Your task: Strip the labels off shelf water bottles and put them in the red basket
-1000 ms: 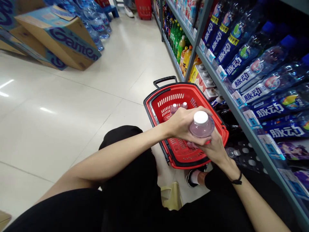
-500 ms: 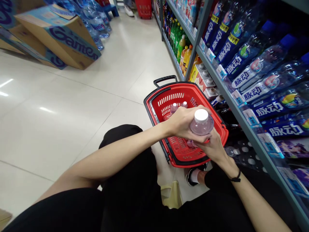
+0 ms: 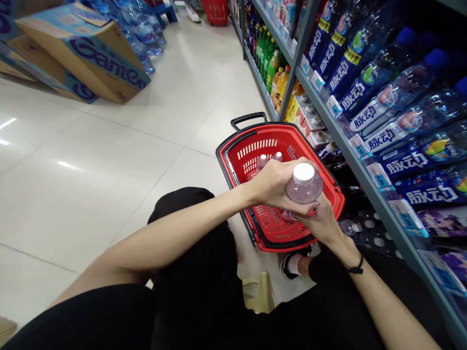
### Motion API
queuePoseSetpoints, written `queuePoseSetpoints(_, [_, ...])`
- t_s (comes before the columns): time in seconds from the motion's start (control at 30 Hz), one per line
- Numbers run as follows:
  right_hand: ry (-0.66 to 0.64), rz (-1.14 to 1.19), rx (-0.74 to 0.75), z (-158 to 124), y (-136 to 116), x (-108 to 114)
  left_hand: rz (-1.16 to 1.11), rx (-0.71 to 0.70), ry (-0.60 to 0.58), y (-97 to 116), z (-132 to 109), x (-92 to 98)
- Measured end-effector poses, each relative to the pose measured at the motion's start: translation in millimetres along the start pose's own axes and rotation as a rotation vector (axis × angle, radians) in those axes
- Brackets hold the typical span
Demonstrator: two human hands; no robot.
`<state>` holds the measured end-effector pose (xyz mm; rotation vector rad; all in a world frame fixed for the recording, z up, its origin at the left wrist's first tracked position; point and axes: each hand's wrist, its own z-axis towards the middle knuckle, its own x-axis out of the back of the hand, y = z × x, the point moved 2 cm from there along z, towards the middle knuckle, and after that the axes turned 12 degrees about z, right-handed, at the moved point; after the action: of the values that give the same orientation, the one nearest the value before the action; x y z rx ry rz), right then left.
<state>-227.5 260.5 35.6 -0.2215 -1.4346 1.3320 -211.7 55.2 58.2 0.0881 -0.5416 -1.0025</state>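
Note:
A clear bottle (image 3: 305,187) with a white cap and pinkish contents stands upright above the red basket (image 3: 266,127). My left hand (image 3: 279,183) is wrapped round it from the left. My right hand (image 3: 321,218), with a dark band on its wrist, grips the same bottle lower down on the right. The bottle's lower part is mostly hidden by my hands. Inside the basket, near its far left side, are two small white-capped bottles (image 3: 261,162), partly covered by my left hand.
Shelves on the right hold blue-labelled bottles (image 3: 375,114), with green and orange drinks (image 3: 280,87) farther back. Cardboard boxes (image 3: 105,61) and packs of water bottles (image 3: 142,31) stand at the upper left. Another red basket (image 3: 216,12) is at the far end.
The whole view has shifted very slightly. Both hands keep the same hold on the bottle.

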Motion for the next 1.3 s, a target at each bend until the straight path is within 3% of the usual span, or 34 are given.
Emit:
queuePoseSetpoints(1.0, [0.000,0.006,-0.024,-0.3,-2.0,-0.8,0.045,0.039,-0.044,-0.6,-0.2,-0.9])
queuePoseSetpoints(1.3, [0.006,0.011,-0.028,-1.3,-0.2,-1.4,0.045,0.012,-0.006,0.3,-0.3,-0.9])
